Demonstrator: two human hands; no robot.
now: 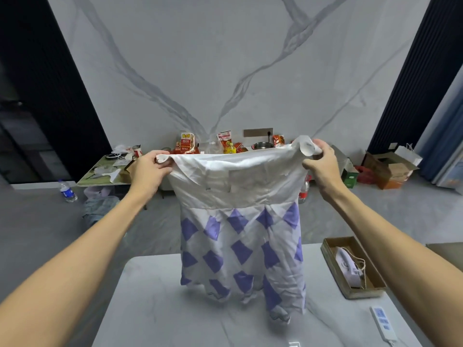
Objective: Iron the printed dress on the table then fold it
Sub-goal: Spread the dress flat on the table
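Observation:
The printed dress point(240, 236) hangs in the air in front of me, white at the top with purple diamonds on the skirt. Its hem brushes the grey marble table point(155, 309). My left hand point(147, 169) grips the dress's left shoulder. My right hand point(322, 159) grips the right shoulder, with a fold of white cloth bunched above the fingers. A white iron point(349, 269) lies in a shallow cardboard tray point(330, 266) at the table's right side.
A white power strip point(383, 324) lies on the table's near right corner. Beyond, a low table point(100, 176) and a ledge carry snack bags and bottles. Cardboard boxes point(388, 169) stand on the floor at right, a water bottle point(67, 191) at left.

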